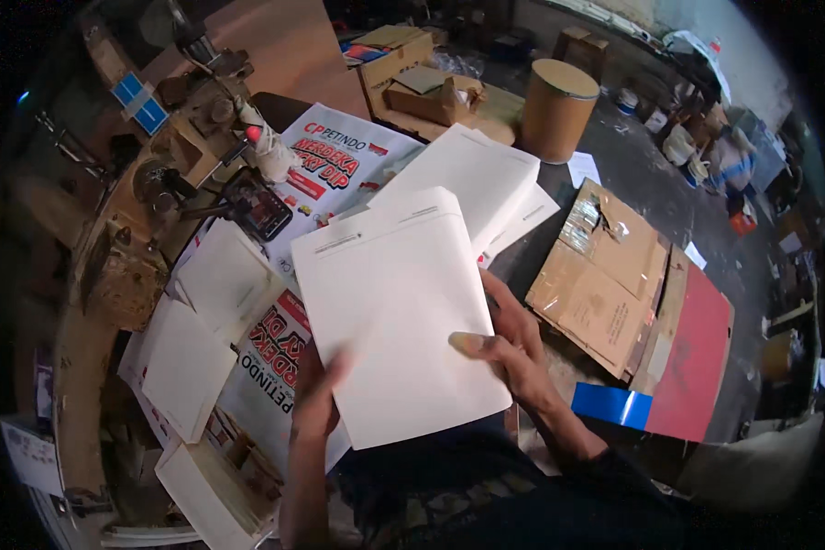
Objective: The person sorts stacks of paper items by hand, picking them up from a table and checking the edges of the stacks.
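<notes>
Between my hands is a stack of white printed sheets [403,312], tilted up in front of my body, with small print along its top edge. My right hand [522,353] grips the right side, thumb on the top sheet and fingers behind. At the lower left edge is my left hand [316,390], its thumb smeared by motion and its other fingers behind the paper. Just beyond lies a thick pile of similar white sheets [467,179], partly covered by the held stack. More white paper stacks [188,362] lie to the left on a printed plastic sheet [335,151].
A machine with a worn brown frame [170,174] stands at the left, with a phone [257,203] mounted near it. Flattened cardboard [605,275] and a red board [692,353] lie at the right. A brown drum [559,110] and an open carton [431,96] stand behind.
</notes>
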A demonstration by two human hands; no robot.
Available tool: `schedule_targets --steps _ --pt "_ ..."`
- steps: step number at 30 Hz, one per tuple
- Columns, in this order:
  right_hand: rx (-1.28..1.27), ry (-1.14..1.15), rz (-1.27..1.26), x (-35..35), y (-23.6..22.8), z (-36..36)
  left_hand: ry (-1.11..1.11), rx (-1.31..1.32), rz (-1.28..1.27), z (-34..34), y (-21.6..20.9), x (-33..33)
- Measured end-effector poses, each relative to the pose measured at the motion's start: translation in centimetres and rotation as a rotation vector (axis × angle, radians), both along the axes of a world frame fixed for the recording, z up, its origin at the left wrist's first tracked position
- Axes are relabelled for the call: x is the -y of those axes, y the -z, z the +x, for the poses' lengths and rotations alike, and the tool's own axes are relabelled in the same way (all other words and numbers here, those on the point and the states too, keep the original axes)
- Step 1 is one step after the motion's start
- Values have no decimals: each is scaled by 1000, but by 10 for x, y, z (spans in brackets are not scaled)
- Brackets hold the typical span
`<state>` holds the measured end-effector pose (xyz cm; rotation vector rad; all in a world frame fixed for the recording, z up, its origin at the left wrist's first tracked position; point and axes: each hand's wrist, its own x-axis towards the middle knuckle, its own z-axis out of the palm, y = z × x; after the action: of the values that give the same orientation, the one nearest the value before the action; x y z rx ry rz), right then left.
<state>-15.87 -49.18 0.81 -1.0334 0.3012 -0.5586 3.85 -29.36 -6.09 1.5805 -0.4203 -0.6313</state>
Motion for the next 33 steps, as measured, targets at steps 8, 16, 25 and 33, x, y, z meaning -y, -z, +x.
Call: schedule_targets --steps 8,16,25,33 --pt "-98 67 -112 26 -8 -12 439 137 -114 18 -115 73" --pt "-160 185 -242 31 -16 1 555 125 115 59 -135 127" --pt "-145 541 -244 80 -19 47 701 530 125 112 -157 259" --pt "-598 381 -276 100 25 22 675 646 164 125 -84 281"
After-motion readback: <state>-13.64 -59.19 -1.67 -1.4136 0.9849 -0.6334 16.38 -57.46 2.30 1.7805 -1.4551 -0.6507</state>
